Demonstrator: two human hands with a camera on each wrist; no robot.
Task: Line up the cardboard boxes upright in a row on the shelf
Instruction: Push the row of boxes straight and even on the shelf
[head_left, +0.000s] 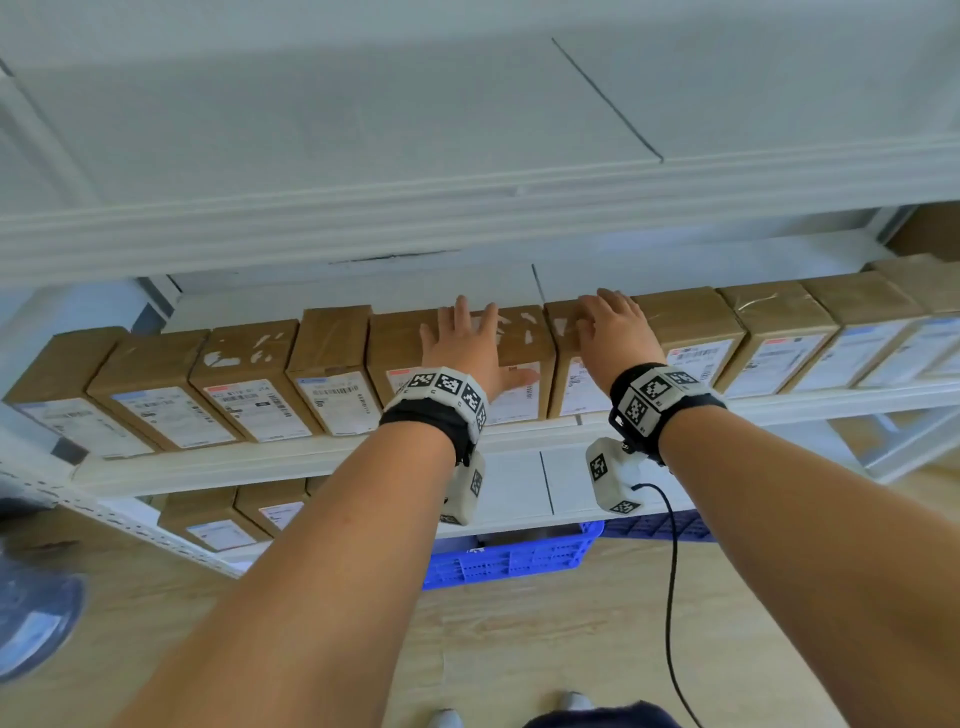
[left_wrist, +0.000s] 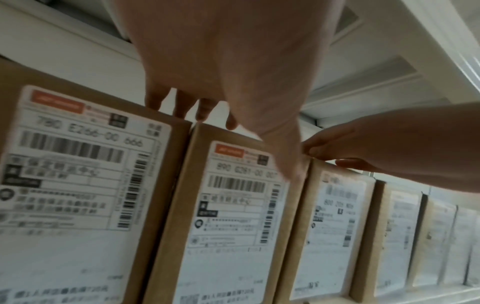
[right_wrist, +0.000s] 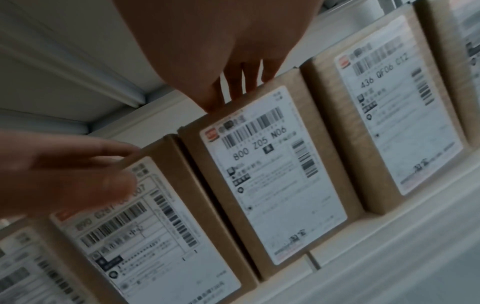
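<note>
Several brown cardboard boxes (head_left: 249, 364) with white shipping labels stand upright in a row along the white shelf (head_left: 311, 460). My left hand (head_left: 475, 348) lies flat with spread fingers (left_wrist: 182, 107) on top of two neighbouring boxes, one labelled 780 (left_wrist: 78, 164), the other 990 (left_wrist: 233, 205). Its thumb (left_wrist: 291, 164) hangs over the front of the 990 box (right_wrist: 142, 236). My right hand (head_left: 608, 327) rests on top of the box to the right, labelled 800 (right_wrist: 272, 174), fingers (right_wrist: 241, 86) over its top front edge. Neither hand grips anything.
The upper shelf board (head_left: 467, 208) sits close above the box tops. More boxes (head_left: 218, 519) stand on the lower shelf. A blue plastic crate (head_left: 509, 561) sits on the floor below, and a black cable (head_left: 670, 571) hangs from my right wrist.
</note>
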